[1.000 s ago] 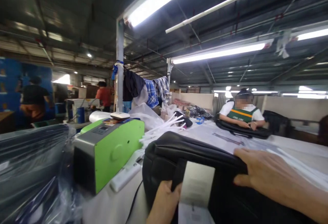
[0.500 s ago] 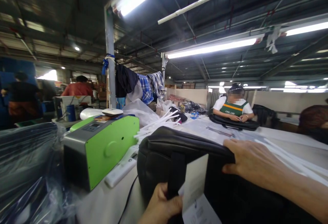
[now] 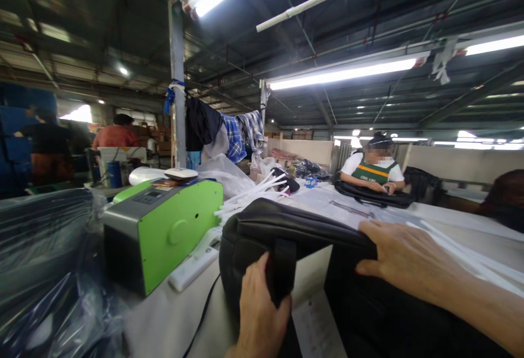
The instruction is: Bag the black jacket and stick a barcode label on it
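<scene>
A black bag (image 3: pixel 249 232) with a smooth, leather-like surface lies on the table before me. My right hand (image 3: pixel 397 254) grips its upper edge on the right, thumb on the near side and fingers over the top. My left hand (image 3: pixel 262 309) is at the front of the bag, fingers pointing up and curled at a short black strap (image 3: pixel 284 262), thumb on the strap's other side. The strap's lower part is hidden by that hand. White paper tags (image 3: pixel 313 276) hang beside the strap, just right of my left thumb.
A green and grey machine (image 3: pixel 176 235) stands left of the bag, with a white power strip (image 3: pixel 194 268) beside it. Clear plastic bags (image 3: pixel 45 270) lie at far left. White strips (image 3: pixel 249 194) lie behind. A co-worker (image 3: pixel 372 169) handles another black bag (image 3: pixel 374 197) across the table.
My left hand has shifted up along the strap, its fingers now stretched higher beside it. The paper tags have swung slightly. My right hand keeps its hold on the bag.
</scene>
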### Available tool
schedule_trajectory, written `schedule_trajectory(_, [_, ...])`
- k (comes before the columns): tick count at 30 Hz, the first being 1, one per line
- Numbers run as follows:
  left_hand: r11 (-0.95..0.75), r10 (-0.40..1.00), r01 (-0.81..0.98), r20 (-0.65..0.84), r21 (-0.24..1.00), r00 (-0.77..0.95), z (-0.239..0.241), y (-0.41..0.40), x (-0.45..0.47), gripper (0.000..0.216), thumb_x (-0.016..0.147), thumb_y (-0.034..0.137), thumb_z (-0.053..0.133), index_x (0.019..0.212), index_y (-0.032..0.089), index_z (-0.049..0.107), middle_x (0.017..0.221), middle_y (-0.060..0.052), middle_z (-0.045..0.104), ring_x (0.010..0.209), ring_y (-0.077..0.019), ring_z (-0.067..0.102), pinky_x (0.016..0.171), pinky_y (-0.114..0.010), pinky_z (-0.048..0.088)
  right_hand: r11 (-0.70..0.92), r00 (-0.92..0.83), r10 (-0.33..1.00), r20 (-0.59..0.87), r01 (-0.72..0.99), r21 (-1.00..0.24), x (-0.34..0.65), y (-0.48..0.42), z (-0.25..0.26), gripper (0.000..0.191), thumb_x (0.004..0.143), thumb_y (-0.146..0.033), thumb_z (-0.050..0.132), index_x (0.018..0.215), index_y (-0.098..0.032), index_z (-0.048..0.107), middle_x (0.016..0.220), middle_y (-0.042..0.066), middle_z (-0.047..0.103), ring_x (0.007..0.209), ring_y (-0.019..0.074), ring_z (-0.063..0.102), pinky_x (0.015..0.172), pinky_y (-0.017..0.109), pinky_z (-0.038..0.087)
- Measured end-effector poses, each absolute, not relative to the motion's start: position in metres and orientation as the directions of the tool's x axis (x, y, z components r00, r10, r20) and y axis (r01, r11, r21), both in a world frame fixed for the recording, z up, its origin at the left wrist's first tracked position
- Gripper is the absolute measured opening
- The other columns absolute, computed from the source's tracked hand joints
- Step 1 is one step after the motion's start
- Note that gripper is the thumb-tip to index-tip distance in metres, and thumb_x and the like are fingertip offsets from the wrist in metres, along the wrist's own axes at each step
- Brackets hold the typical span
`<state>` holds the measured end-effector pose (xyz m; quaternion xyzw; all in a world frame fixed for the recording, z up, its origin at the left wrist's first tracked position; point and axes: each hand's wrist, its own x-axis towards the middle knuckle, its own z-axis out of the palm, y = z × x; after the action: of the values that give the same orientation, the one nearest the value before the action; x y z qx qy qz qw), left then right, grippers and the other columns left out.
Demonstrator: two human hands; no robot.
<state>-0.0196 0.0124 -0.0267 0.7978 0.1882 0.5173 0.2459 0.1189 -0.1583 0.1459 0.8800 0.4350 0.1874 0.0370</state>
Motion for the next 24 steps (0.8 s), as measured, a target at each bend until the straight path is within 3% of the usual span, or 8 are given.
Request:
schedule_trajectory(3, [-0.977, 0.156, 0.177, 0.965, 0.119, 0.212, -0.022, 0.012, -0.024, 0.053, 0.075, 0.017, 0.057, 0.126, 0.009, 0.045, 0.11, -0.016, 0.059, 0.103, -0.0287, 0.055, 0.085, -0.043, 0.048, -0.621, 0.552, 0.777, 0.301, 0.75, 0.229, 0.119, -0.159, 0.145, 0.021, 0.069, -0.033, 0.068, 0.078, -0.02, 0.054, 0.083, 0.005, 0.063, 0.08, 0.0295, 0.061, 0.065, 0.034, 0.038])
schedule_trajectory(6, [-0.992, 0.002, 0.121, 0.986, -0.018, 0.164, -0.01, 0.005, -0.027, 0.026, 0.081, 0.016, 0.055, 0.106, 0.013, 0.055, 0.088, -0.01, 0.063, 0.083, -0.0222, 0.059, 0.073, -0.034, 0.048, -0.625, 0.555, 0.776, 0.299, 0.742, 0.244, 0.119, -0.159, 0.145, 0.022, 0.069, -0.034, 0.068, 0.077, -0.02, 0.053, 0.08, 0.005, 0.063, 0.08, 0.0298, 0.061, 0.065, 0.034, 0.038])
schedule_trajectory(8, [-0.995, 0.059, -0.062, 0.972, 0.075, 0.227, -0.006, 0.0, -0.028, 0.012, 0.083, 0.017, 0.054, 0.093, 0.015, 0.058, 0.079, -0.006, 0.063, 0.072, -0.018, 0.058, 0.065, -0.028, 0.047, -0.625, 0.559, 0.777, 0.29, 0.74, 0.248, 0.118, -0.159, 0.145, 0.023, 0.07, -0.035, 0.068, 0.077, -0.02, 0.052, 0.081, 0.005, 0.062, 0.08, 0.0297, 0.061, 0.065, 0.034, 0.038])
schedule_trajectory(10, [-0.884, 0.279, -0.243, 0.868, 0.399, 0.41, -0.005, -0.006, -0.026, 0.012, 0.086, 0.023, 0.051, 0.085, 0.016, 0.061, 0.074, -0.004, 0.064, 0.068, -0.0163, 0.058, 0.062, -0.025, 0.045, -0.627, 0.564, 0.776, 0.281, 0.739, 0.249, 0.117, -0.158, 0.146, 0.023, 0.071, -0.035, 0.068, 0.078, -0.02, 0.052, 0.083, 0.005, 0.062, 0.081, 0.0294, 0.061, 0.066, 0.034, 0.038])
schedule_trajectory(13, [-0.23, 0.56, -0.272, 0.356, 0.934, 0.748, -0.003, -0.015, -0.019, 0.046, 0.088, 0.049, 0.041, 0.077, 0.013, 0.067, 0.068, -0.006, 0.064, 0.069, -0.0197, 0.06, 0.063, -0.027, 0.045, -0.638, 0.58, 0.768, 0.272, 0.727, 0.253, 0.117, -0.158, 0.146, 0.024, 0.071, -0.036, 0.068, 0.079, -0.02, 0.052, 0.083, 0.005, 0.062, 0.082, 0.0296, 0.061, 0.067, 0.034, 0.038])
schedule_trajectory(15, [0.25, 0.51, -0.231, 0.075, 0.94, 0.857, 0.0, -0.02, -0.011, 0.06, 0.079, 0.066, 0.044, 0.079, 0.011, 0.069, 0.066, -0.007, 0.064, 0.069, -0.0221, 0.061, 0.065, -0.03, 0.045, -0.637, 0.58, 0.769, 0.268, 0.728, 0.254, 0.117, -0.158, 0.146, 0.023, 0.072, -0.036, 0.067, 0.078, -0.02, 0.052, 0.081, 0.005, 0.062, 0.081, 0.0296, 0.061, 0.066, 0.034, 0.038])
schedule_trajectory(17, [0.478, 0.461, -0.237, -0.012, 0.846, 0.887, 0.004, -0.024, -0.003, 0.058, 0.065, 0.066, 0.063, 0.08, 0.01, 0.069, 0.066, -0.007, 0.065, 0.066, -0.0211, 0.06, 0.067, -0.03, 0.045, -0.626, 0.566, 0.778, 0.273, 0.737, 0.256, 0.118, -0.157, 0.145, 0.022, 0.073, -0.035, 0.067, 0.079, -0.02, 0.052, 0.081, 0.005, 0.061, 0.08, 0.0294, 0.061, 0.066, 0.034, 0.038])
schedule_trajectory(24, [0.457, 0.376, -0.165, -0.022, 0.874, 0.927, 0.007, -0.025, -0.003, 0.048, 0.044, 0.048, 0.085, 0.068, 0.009, 0.071, 0.056, -0.004, 0.064, 0.056, -0.0136, 0.055, 0.059, -0.024, 0.04, -0.604, 0.537, 0.787, 0.303, 0.771, 0.202, 0.115, -0.159, 0.147, 0.023, 0.071, -0.031, 0.07, 0.082, -0.015, 0.058, 0.084, 0.009, 0.064, 0.084, 0.0295, 0.061, 0.07, 0.035, 0.042])
